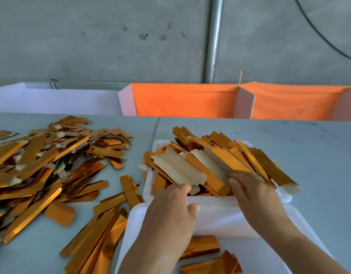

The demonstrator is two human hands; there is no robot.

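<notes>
At 12 o'clock, the left hand (170, 210) seems to pinch the near end of a beige-backed gold-foil cardboard strip (178, 169) atop the heaped white foam tray (210, 202). At 1 o'clock the right hand (253, 196) bends over neighbouring gold strips (215, 176); its grip is hidden.

Bright even daylight, foil glare — edges bowed

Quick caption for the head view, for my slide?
Left hand and right hand reach into a white tray heaped with gold foil carton blanks; a loose pile lies beside it.
</notes>
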